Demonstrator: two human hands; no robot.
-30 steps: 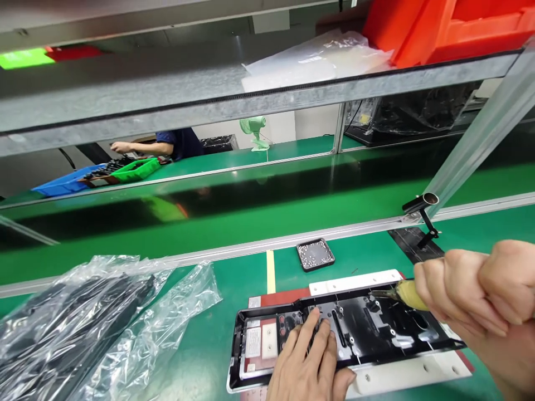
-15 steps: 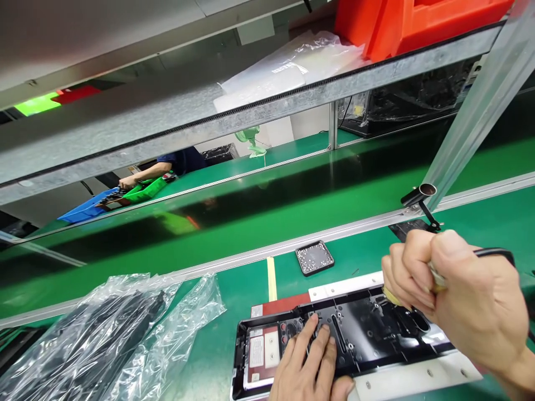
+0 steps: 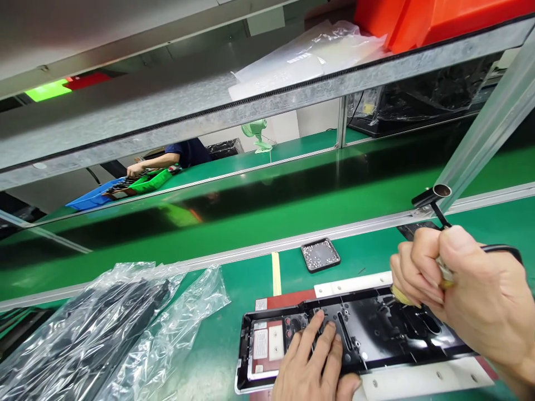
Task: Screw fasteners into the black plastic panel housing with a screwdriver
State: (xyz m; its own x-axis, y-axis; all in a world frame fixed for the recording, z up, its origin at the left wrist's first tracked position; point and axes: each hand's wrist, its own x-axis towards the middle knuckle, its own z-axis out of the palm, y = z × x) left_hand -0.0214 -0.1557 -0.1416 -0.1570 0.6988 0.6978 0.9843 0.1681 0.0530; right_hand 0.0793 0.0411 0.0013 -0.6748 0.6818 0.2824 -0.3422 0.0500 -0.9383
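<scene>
At the far left of the green tabletop (image 3: 234,312) lie clear plastic bags (image 3: 96,334) with dark parts inside, crumpled and spread toward the middle. Behind them, beyond the dark conveyor belt (image 3: 251,206), a co-worker's arm (image 3: 152,163) reaches over a blue bin (image 3: 90,197) and a green tray (image 3: 152,181) on the far bench, with a small green fan (image 3: 256,132) standing to the right of that person. A yellow strip (image 3: 276,274) marks the tabletop just left of a small black tray (image 3: 320,254) holding tiny screws. Nearer the camera, a long black panel (image 3: 368,334) lies flat on a red and white fixture (image 3: 418,379), its inner side up, with a white label at its left end. The left hand (image 3: 313,367) lies flat on the panel's left-middle part, fingers spread and pressing it down, grasping nothing. To the right, the right hand (image 3: 463,295) is clenched around a screwdriver (image 3: 403,296) with a yellowish barrel, whose tip points down and left onto the panel's upper right area; whether the tip touches a screw cannot be told. A black cable (image 3: 501,250) arcs out from behind that hand. Just above it, a metal tube (image 3: 441,192) on a black bracket sits on the rail at the belt's edge. Overhead, a metal shelf (image 3: 209,111) carries a clear bag (image 3: 309,55) and orange bins (image 3: 418,19) at the upper right.
</scene>
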